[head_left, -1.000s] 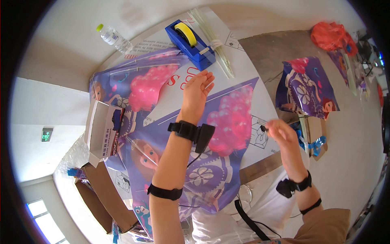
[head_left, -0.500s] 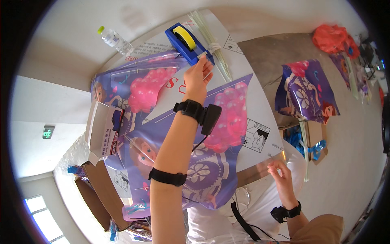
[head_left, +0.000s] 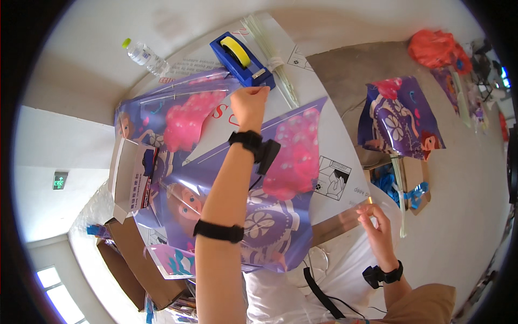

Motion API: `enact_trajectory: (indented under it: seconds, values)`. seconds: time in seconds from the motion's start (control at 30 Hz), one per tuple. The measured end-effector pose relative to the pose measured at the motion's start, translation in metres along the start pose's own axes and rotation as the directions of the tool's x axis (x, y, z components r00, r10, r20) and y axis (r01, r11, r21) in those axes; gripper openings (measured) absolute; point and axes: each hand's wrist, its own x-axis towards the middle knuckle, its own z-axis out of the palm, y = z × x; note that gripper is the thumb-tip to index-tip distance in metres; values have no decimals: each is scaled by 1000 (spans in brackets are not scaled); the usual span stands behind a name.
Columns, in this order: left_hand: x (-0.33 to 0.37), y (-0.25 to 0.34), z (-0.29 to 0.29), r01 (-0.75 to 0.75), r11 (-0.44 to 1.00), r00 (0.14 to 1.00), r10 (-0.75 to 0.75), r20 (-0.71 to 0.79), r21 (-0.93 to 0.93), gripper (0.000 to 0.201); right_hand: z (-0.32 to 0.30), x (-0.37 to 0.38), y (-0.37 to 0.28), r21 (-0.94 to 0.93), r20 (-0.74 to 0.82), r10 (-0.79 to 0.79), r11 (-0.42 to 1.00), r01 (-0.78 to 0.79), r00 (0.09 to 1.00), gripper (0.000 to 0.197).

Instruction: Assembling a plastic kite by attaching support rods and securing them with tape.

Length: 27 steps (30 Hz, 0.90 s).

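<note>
My left hand is pinched closed at the near end of a blue tape dispenser, which carries a yellow roll of tape. What its fingertips hold is hidden. Under my left forearm lie purple printed plastic sheets with a cartoon figure and pink balloons. My right hand is raised off the table's near right edge, thumb and forefinger closed. A small shiny yellowish piece of tape sticks up from its fingertips.
Thin pale sticks lie bundled beside the dispenser. A bottle is at the back left, an opened white box at the left edge. Brown cartons stand low left. Another printed sheet hangs over a carton at right.
My left hand has dropped from the dispenser's cutter end slightly toward me, its fingers curling in. The sheet's pink and teal lower-left corner shows more. My right hand stays about the same.
</note>
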Motion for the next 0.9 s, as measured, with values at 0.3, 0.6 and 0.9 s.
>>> enact_trajectory:
  seconds: [0.3,0.6,0.9]
  values:
    - [-88,24,-135,-72,560,997,64,-43,-825,29,-46,34,-35,-140,153,-175,970,196,973,2]
    - [-135,-36,-200,-145,262,989,14,-146,-954,18,-17,121,-85,-316,448,-280,839,443,849,4]
    - [-124,-85,-197,-25,420,987,-132,-88,-907,9,1,218,-85,-425,437,-99,853,302,894,23]
